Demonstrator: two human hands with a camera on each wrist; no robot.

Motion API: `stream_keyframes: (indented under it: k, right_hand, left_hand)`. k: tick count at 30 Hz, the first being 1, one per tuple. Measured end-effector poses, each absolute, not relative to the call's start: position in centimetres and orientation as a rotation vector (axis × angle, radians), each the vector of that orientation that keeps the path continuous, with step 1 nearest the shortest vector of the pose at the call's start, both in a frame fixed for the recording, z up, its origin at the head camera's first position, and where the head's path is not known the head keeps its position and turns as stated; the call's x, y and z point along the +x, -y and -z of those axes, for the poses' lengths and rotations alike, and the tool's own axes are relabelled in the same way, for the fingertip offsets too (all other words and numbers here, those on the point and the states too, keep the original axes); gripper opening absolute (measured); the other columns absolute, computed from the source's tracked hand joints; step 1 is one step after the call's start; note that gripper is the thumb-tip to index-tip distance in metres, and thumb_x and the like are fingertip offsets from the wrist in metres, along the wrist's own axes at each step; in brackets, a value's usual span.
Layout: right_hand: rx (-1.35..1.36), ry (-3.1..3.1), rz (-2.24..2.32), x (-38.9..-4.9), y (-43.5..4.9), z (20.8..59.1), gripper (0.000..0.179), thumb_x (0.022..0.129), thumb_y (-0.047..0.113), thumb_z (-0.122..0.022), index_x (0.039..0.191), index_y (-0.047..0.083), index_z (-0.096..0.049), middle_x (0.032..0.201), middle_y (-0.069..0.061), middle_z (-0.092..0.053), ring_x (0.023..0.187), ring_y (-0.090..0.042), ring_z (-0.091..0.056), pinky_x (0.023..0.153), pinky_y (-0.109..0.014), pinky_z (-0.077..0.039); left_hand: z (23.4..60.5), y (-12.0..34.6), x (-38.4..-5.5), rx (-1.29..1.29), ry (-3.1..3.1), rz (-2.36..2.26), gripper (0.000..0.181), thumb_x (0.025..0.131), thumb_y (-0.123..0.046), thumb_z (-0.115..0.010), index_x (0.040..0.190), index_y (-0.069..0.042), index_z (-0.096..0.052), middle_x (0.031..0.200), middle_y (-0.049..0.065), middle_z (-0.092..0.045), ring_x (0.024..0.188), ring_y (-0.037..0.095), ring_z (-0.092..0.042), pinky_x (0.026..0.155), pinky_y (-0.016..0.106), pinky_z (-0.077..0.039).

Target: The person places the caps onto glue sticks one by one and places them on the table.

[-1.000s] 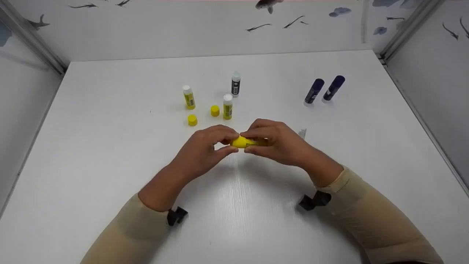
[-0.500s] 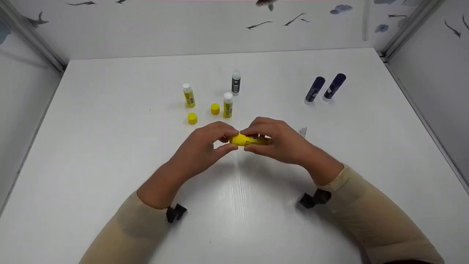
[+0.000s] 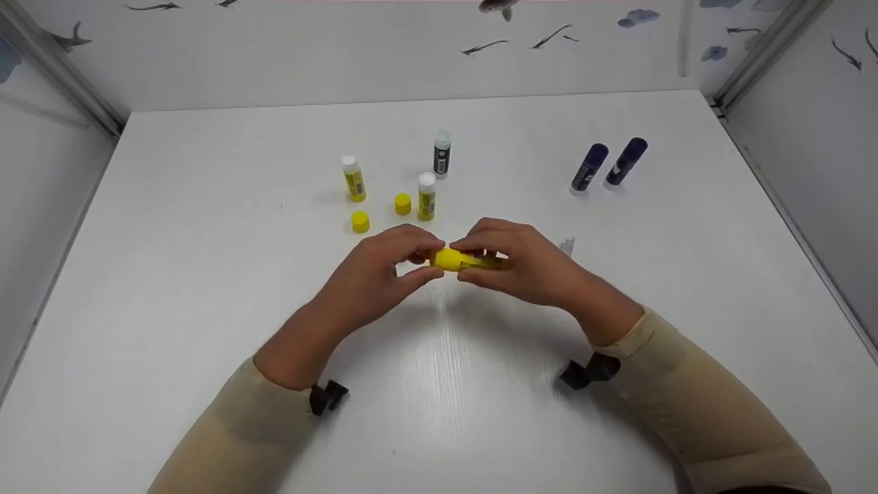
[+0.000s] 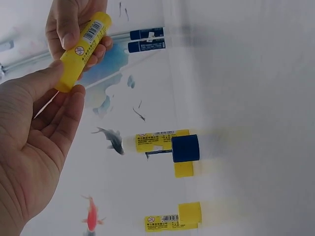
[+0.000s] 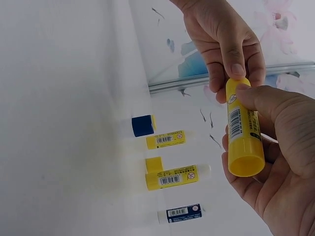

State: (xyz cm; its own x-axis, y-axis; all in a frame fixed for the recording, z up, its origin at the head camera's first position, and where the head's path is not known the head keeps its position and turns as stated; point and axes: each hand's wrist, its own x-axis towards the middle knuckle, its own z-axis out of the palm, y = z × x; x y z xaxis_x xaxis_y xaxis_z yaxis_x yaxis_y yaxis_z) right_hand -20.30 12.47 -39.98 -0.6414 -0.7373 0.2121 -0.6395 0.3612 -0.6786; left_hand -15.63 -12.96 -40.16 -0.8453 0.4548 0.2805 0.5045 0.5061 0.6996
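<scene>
Both hands hold one yellow glue stick (image 3: 449,260) above the middle of the white table, its length running from hand to hand. My left hand (image 3: 374,271) pinches the smooth yellow end between thumb and fingertips. On the labelled body, my right hand (image 3: 531,264) grips with the thumb on one side and fingers on the other. The right wrist view shows the hollow-looking round end of the glue stick (image 5: 243,147) facing the camera. In the left wrist view, a barcode shows on the glue stick (image 4: 88,46). The right fingers hide part of the body in the head view.
Beyond my hands stand two yellow glue sticks with white tops, one left (image 3: 354,180) and one nearer (image 3: 426,197). Yellow caps (image 3: 402,204) (image 3: 360,221) lie beside them. A dark-labelled stick (image 3: 442,155) stands behind; two dark blue sticks (image 3: 590,168) (image 3: 626,162) stand right. A dark blue cap (image 4: 185,148) shows too.
Both hands keep their hold on the glue stick. The left hand has shifted very slightly; the things on the table stand where they were.
</scene>
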Motion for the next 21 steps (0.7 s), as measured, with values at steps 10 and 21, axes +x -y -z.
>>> stream_keyframes:
  k: [10, 21]
  right_hand:
    - [-1.274, -2.501, 1.131, -20.46, -12.53, 39.86, 0.034, 0.093, 0.017, -0.079, 0.127, 0.013, -0.073, 0.11, -0.002, -0.071, 0.093, -0.012, -0.061, 0.077, -0.026, -0.058]
    - [-1.218, -2.509, 1.136, -20.61, -12.63, 40.17, 0.033, 0.093, 0.018, -0.079, 0.126, 0.016, -0.074, 0.109, 0.001, -0.071, 0.092, -0.012, -0.06, 0.075, -0.025, -0.057]
  left_hand:
    - [39.85, 13.22, -15.68, -0.811, 2.674, 1.269, 0.029, 0.095, -0.016, -0.077, 0.123, -0.014, -0.074, 0.118, -0.002, -0.072, 0.098, 0.019, -0.067, 0.087, 0.028, -0.059]
    - [39.59, 13.35, -15.68, -0.787, 2.687, 1.256, 0.029, 0.095, -0.015, -0.076, 0.123, -0.013, -0.074, 0.118, -0.001, -0.072, 0.097, 0.012, -0.068, 0.087, 0.026, -0.06]
